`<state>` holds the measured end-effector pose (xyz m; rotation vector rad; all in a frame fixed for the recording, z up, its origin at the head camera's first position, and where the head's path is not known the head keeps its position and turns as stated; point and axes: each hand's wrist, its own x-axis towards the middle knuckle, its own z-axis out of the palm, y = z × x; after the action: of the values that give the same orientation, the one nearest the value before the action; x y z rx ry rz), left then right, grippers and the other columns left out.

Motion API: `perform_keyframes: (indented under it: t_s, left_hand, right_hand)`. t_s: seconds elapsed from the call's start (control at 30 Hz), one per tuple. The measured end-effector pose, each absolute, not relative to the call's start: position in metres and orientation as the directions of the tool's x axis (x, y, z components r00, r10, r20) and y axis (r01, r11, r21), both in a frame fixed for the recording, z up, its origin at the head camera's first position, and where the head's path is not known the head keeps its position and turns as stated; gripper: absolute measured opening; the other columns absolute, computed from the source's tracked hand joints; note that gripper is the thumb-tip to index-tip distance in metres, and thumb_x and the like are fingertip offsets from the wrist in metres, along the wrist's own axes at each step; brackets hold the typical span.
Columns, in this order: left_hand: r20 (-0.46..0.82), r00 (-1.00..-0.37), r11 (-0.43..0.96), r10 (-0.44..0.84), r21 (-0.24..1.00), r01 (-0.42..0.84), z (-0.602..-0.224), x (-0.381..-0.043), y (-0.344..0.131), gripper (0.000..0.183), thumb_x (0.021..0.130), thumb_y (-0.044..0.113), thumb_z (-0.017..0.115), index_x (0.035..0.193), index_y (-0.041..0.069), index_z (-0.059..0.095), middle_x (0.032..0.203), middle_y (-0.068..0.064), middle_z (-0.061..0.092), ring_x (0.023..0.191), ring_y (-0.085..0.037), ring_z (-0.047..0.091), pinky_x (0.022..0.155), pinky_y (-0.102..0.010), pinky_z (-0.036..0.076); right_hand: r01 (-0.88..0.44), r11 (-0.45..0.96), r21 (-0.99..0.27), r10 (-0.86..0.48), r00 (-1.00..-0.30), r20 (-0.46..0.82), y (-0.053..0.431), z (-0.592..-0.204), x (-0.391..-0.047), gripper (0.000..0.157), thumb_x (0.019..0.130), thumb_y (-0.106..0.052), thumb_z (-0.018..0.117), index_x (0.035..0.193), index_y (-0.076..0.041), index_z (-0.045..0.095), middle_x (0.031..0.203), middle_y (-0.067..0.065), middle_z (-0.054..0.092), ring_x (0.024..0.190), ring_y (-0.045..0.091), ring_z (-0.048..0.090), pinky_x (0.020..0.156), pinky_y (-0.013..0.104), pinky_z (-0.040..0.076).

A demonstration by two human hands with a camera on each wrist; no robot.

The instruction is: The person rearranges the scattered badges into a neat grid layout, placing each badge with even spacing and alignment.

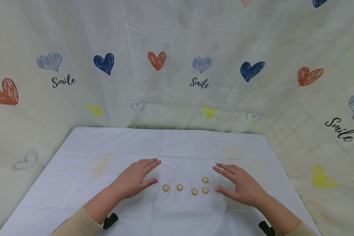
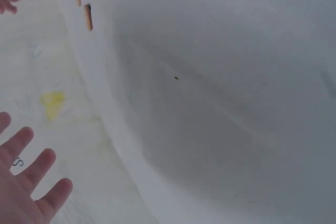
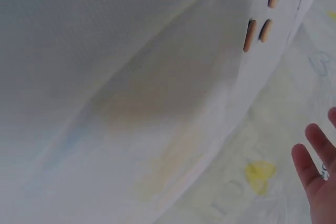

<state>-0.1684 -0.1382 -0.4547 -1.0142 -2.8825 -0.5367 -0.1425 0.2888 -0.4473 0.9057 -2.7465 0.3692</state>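
Several round, tan buttons lie on the white cloth between the two hands in the head view. Most form a loose row, from the leftmost button [image 1: 166, 187] to the rightmost button [image 1: 217, 188]; one button [image 1: 205, 179] sits a little farther back. My left hand [image 1: 135, 177] is beside the left end of the row, fingers extended and thumb tip close to the leftmost button. On the other side, my right hand [image 1: 243, 185] has its fingers stretched out, and its thumb tip overlaps the rightmost button, hiding part of it. Both palms hold nothing.
A white cloth [image 1: 106, 144] with a few faint yellow stains and fold lines covers the table. Behind and around it hangs a pale curtain [image 1: 177, 36] printed with hearts and the word Smile. A black strap piece [image 1: 110, 221] shows at the left wrist.
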Motion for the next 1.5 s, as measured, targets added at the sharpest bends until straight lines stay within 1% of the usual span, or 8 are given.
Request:
perform_keyframes:
  t_s: [0.13,0.3,0.43,0.63,0.77,0.97,1.3,1.5]
  left_hand:
    - [0.101,-0.806,0.727,0.583,0.378,0.573,-0.455,-0.170,-0.138,0.073,0.094,0.072,0.038,0.152,0.028,0.042,0.150,0.004,0.046,0.137,-0.021,0.043,0.109,-0.047,0.036]
    - [0.034,-0.821,0.714,0.570,0.473,0.516,-0.461,-0.176,-0.138,0.061,0.093,0.063,0.055,0.145,0.032,0.052,0.140,0.010,0.054,0.130,-0.015,0.049,0.105,-0.042,0.041]
    - [-0.009,-0.800,0.688,0.600,0.514,0.511,-0.472,-0.185,-0.137,0.056,0.091,0.058,0.062,0.141,0.032,0.056,0.132,0.014,0.058,0.115,-0.008,0.056,0.097,-0.036,0.046]
    - [-0.037,-0.746,0.635,0.665,0.552,0.540,-0.480,-0.190,-0.131,0.048,0.091,0.041,0.071,0.135,0.025,0.064,0.116,0.010,0.063,0.097,-0.008,0.059,0.084,-0.029,0.048]
    - [-0.047,-0.721,0.612,0.691,0.570,0.549,-0.482,-0.193,-0.124,0.040,0.089,0.034,0.075,0.127,0.024,0.070,0.107,0.009,0.064,0.090,-0.006,0.059,0.080,-0.027,0.048]
    - [-0.093,-0.708,0.629,0.700,0.550,0.550,-0.493,-0.200,-0.116,0.032,0.088,0.034,0.075,0.120,0.028,0.074,0.097,0.014,0.060,0.077,0.000,0.052,0.072,-0.023,0.046]
    - [-0.084,-0.696,0.635,0.713,0.499,0.590,-0.502,-0.202,-0.108,0.027,0.087,0.035,0.076,0.115,0.030,0.076,0.091,0.015,0.055,0.075,0.001,0.049,0.068,-0.023,0.044]
    - [-0.074,-0.697,0.635,0.713,0.488,0.599,-0.502,-0.202,-0.107,0.022,0.088,0.033,0.076,0.110,0.032,0.077,0.091,0.015,0.055,0.075,0.001,0.049,0.067,-0.022,0.043]
  right_hand:
    - [-0.601,0.771,-0.212,-0.545,-0.794,0.269,0.290,-0.449,-0.144,0.060,0.082,-0.046,0.079,0.138,-0.037,0.058,0.128,-0.013,0.061,0.114,0.010,0.054,0.092,0.043,0.049]
    - [-0.606,0.751,-0.262,-0.567,-0.795,0.214,0.293,-0.452,-0.147,0.048,0.083,-0.051,0.076,0.126,-0.032,0.069,0.106,-0.016,0.064,0.098,0.002,0.053,0.083,0.033,0.050]
    - [-0.583,0.742,-0.332,-0.578,-0.807,0.123,0.295,-0.454,-0.152,0.042,0.080,-0.043,0.081,0.118,-0.025,0.075,0.098,-0.016,0.065,0.091,0.005,0.053,0.078,0.030,0.050]
    - [-0.515,0.757,-0.402,-0.572,-0.820,-0.028,0.299,-0.460,-0.159,0.038,0.080,-0.037,0.082,0.114,-0.024,0.077,0.094,-0.016,0.063,0.088,0.009,0.056,0.077,0.032,0.050]
    - [-0.534,0.752,-0.387,-0.588,-0.808,-0.029,0.303,-0.466,-0.165,0.036,0.080,-0.039,0.082,0.112,-0.024,0.078,0.091,-0.017,0.061,0.085,0.007,0.055,0.074,0.030,0.049]
    - [-0.550,0.746,-0.375,-0.601,-0.799,-0.023,0.309,-0.474,-0.171,0.032,0.080,-0.040,0.082,0.108,-0.025,0.079,0.090,-0.019,0.060,0.083,0.004,0.052,0.072,0.027,0.047]
    - [-0.531,0.767,-0.360,-0.589,-0.805,-0.066,0.310,-0.483,-0.173,0.031,0.080,-0.043,0.081,0.106,-0.026,0.079,0.088,-0.020,0.057,0.080,0.003,0.049,0.071,0.028,0.046]
    - [-0.534,0.770,-0.348,-0.588,-0.807,-0.062,0.308,-0.483,-0.173,0.029,0.080,-0.036,0.082,0.106,-0.024,0.079,0.087,-0.019,0.057,0.080,0.002,0.049,0.071,0.028,0.046]
